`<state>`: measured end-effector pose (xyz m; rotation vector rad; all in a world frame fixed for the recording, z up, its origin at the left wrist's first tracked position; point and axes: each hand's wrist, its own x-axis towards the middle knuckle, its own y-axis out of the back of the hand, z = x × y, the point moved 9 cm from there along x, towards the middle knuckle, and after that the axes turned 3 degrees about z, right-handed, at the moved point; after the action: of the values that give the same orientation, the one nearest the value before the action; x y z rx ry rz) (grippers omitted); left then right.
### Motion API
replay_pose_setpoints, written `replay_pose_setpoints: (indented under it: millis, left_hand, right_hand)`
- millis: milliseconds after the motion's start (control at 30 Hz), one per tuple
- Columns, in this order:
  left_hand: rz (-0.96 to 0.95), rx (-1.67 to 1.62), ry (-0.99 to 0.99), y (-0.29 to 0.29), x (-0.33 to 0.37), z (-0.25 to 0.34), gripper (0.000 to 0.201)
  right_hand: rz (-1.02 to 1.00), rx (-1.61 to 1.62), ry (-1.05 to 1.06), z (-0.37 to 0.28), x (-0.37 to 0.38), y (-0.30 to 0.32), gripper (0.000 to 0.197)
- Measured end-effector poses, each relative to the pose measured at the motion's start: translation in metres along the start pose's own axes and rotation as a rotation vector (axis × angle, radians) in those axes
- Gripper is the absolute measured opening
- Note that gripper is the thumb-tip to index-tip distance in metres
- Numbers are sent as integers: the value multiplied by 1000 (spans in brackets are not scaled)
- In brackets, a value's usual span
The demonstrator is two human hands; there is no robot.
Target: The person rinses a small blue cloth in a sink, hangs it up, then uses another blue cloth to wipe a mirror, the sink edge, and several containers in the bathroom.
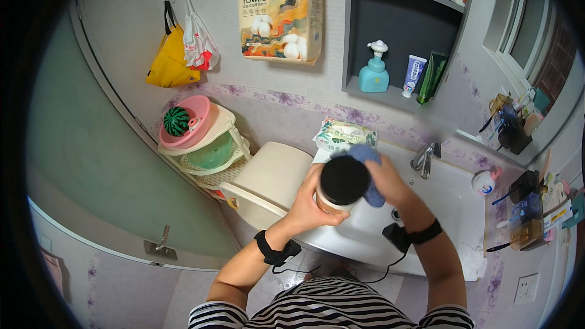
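A jar with a black lid [345,180] and a pale body is held up over the near left part of the white sink [451,231]. My left hand [308,207] wraps round its left and lower side, thumb below the lid. On the right side my right hand [390,180] presses a blue cloth [373,192] against the jar; part of the cloth shows behind the lid. Most of the jar's body is hidden beneath the lid and my fingers. Just beyond stands a pack of wipes [344,134] at the sink's back left corner.
A chrome faucet [426,159] rises at the sink's back, with a white pump bottle [485,181] to its right. Left of the sink are a beige bin [274,173] and a rack holding a pink basin [201,109]. A grey shelf [390,42] hangs above.
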<state>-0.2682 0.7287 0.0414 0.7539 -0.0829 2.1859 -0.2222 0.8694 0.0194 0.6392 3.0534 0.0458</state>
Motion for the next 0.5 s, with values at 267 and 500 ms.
replay_pose_setpoints:
  millis: [267,500]
  left_hand:
    - [14,143,-129,20,16,27,78]
    - [49,-291,90,-2,10,-10,77]
  right_hand:
    - [-15,-64,614,-72,-38,-8,45]
    - [154,77,686,-50,-45,-28,43]
